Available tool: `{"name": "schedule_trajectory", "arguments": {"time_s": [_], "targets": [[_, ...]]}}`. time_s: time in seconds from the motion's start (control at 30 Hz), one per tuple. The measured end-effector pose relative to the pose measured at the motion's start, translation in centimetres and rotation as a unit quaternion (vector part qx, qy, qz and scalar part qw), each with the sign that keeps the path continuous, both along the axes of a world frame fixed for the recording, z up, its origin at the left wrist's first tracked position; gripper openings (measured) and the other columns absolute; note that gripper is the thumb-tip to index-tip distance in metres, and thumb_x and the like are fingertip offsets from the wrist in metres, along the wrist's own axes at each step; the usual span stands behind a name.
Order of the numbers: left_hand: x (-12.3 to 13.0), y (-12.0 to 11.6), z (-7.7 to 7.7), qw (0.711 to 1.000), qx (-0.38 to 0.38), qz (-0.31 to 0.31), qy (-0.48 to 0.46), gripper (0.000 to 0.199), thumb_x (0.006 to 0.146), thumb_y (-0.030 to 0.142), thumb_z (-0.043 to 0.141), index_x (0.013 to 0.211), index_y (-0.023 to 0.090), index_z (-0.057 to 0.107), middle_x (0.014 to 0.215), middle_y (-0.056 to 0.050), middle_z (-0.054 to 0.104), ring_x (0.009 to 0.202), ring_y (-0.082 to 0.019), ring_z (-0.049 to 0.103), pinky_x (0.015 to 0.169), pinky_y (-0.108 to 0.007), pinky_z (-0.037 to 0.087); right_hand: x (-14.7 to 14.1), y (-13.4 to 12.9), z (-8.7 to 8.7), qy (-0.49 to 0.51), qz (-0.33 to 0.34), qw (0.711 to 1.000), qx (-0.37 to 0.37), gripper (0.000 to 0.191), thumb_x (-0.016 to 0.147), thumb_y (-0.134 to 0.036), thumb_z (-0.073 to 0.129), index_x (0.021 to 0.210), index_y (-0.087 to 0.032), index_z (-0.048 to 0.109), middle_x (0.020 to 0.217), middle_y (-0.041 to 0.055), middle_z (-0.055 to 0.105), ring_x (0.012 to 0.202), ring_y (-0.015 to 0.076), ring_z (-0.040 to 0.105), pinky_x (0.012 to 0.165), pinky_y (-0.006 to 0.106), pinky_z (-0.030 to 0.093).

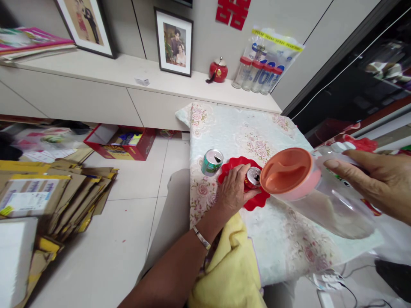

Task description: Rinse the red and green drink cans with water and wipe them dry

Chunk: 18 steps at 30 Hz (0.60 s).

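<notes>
Right hand (380, 179), wrist cut off, holds a clear plastic pitcher (337, 209) tilted right of the scalloped red plate (256, 203); left hand (233, 189) clasps a red metal can (253, 177) at the plate, base hidden; floral tablecloth (234, 128) open beyond, edge left.

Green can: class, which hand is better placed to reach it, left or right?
Probably the left hand: though holding the red can, it is close to the green can. The right hand, gripping the pitcher, is farther off.

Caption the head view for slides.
Left hand on a red can, right hand holding an orange-lidded pitcher tilted toward it.
</notes>
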State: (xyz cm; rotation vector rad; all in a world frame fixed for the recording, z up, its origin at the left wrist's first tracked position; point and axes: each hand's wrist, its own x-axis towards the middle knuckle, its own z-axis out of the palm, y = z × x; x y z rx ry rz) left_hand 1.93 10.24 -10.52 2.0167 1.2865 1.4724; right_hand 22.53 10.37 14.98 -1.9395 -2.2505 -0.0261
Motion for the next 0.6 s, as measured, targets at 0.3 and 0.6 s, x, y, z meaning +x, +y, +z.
{"name": "schedule_trajectory", "arguments": {"time_s": [0.3, 0.6], "targets": [[0.06, 0.07, -0.16, 1.0, 0.008, 0.008, 0.004, 0.083, 0.094, 0.052, 0.076, 0.157, 0.025, 0.031, 0.146, -0.015, 0.061, 0.138, -0.032, 0.062, 0.11, -0.052, 0.058, 0.28, 0.11, -0.16, 0.011, -0.002, 1.0, -0.012, 0.078, 0.074, -0.101, 0.043, 0.066, -0.025, 0.059, 0.048, 0.0018, 0.05, 0.044, 0.0183, 0.05, 0.044, 0.033, 0.039], [-0.04, -0.1, 0.09, 1.0, -0.002, -0.001, 0.001, 0.082, 0.095, 0.049, 0.076, 0.158, 0.026, 0.03, 0.147, -0.015, 0.06, 0.14, -0.032, 0.061, 0.112, -0.054, 0.057, 0.09, 0.06, 0.12, 0.007, -0.013, 1.0, -0.017, 0.084, 0.071, -0.105, 0.039, 0.067, -0.025, 0.065, 0.046, 0.0026, 0.052, 0.041, 0.0191, 0.05, 0.043, 0.034, 0.04]]}}
